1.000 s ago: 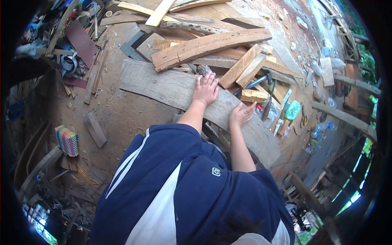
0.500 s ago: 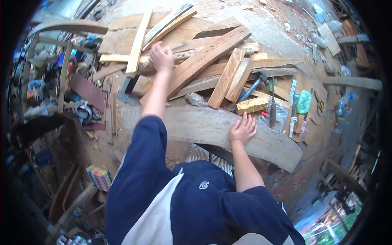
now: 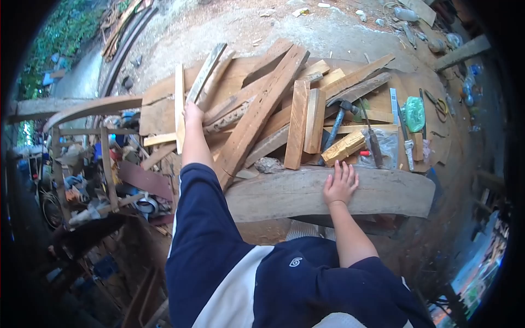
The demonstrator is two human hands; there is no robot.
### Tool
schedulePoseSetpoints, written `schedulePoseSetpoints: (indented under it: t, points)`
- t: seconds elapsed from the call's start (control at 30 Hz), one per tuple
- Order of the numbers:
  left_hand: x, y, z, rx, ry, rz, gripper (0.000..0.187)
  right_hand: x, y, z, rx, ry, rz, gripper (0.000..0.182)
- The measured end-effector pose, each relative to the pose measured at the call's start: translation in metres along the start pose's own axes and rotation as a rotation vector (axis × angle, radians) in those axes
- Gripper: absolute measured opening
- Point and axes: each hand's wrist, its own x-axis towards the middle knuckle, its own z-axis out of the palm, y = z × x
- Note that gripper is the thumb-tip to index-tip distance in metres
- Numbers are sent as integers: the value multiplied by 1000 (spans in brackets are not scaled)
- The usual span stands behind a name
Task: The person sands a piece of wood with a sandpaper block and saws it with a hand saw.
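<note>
My left hand is closed round the near end of a narrow, grey-faced wooden strip, its fingertips partly hidden. Just left of it stands a pale thin stick, crossing another pale stick. Fingers spread, my right hand lies flat on a broad, weathered curved plank in front of me. Close beyond its fingertips is a yellowish wood block. Between the hands, a long brown board slants over the wood pile, beside two shorter blocks, one of them reddish-brown.
A hammer, a dark pointed tool, a ruler, a green plastic bag and pliers lie at the right. A wooden frame and clutter stand at the left.
My left hand has moved to the near end of the grey-faced strip and closed on it; the strip has separated from the piece beside it. My right hand stays on the plank. The view has shifted.
</note>
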Motion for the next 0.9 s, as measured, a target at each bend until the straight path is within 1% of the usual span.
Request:
schedulePoseSetpoints:
  t: [0.07, 0.13, 0.17, 0.23, 0.27, 0.3, 0.37, 0.43, 0.47, 0.5, 0.53, 0.6, 0.63, 0.67, 0.7, 0.73, 0.77, 0.8, 0.83, 0.87, 0.9]
  points:
    - [-20, 13, -20, 33, -8, 6, 42, 2, 0, -1, 17, 4, 14, 55]
    - [-35, 18, -31, 126, -191, 116, 36, 1, -2, -7, 17, -18, 10, 56]
    - [-28, 8, -21, 128, -191, 114, 36, 0, -2, -7, 18, -20, 9, 56]
    - [-17, -8, -6, -103, -19, 336, 34, 1, -1, -5, 15, -9, 11, 56]
    - [-35, -6, -15, -149, 91, 409, 33, 3, -2, -5, 17, -3, 13, 56]
    - [-54, -6, -26, -149, 92, 417, 33, 3, -3, -6, 24, -7, 14, 56]
    - [-103, -4, -45, -170, 69, 372, 29, 0, -2, -8, 16, -10, 43, 56]
    - [-173, -5, -59, -555, 60, 483, 26, 2, -2, -9, 52, -21, 40, 55]
    - [-209, -4, -63, -748, -127, 352, 28, 0, 0, -5, 60, -23, 45, 55]
    - [-246, -5, -60, -967, -277, 284, 25, 0, 2, -2, 69, -18, 47, 55]
    - [-291, 4, -61, -1261, -419, 191, 23, 0, 3, 0, 52, 9, 81, 55]
    - [-359, 12, -38, -1410, -491, 185, 25, -2, 4, -1, 99, -6, 36, 55]
    - [-399, 29, -40, -1510, -487, 166, 29, -4, 6, -5, 98, 13, 61, 55]
    - [-429, 41, -30, -1598, -537, 179, 29, -5, 8, -9, 159, 5, 21, 56]
    - [-460, 58, -30, -1622, -563, 120, 29, -7, 11, -13, 219, -3, -19, 57]
    - [-478, 64, -8, -1615, -563, 165, 29, -9, 20, -14, 203, 43, -104, 57]
    - [-498, 77, 1, -1581, -544, 204, 29, -7, 34, -11, 204, 64, -88, 57]
    - [-519, 89, 6, -1548, -522, 242, 30, -4, 49, -7, 594, -68, -56, 57]
    - [-540, 99, 3, -1559, -624, 204, 31, -5, 61, -7, 988, -204, -30, 57]
    - [-556, 107, 19, -1523, -606, 246, 33, -8, 68, -19, 1235, -337, 42, 55]
    - [-560, 106, 48, -1397, -655, 431, 36, -14, 70, -31, 1244, -312, 51, 55]
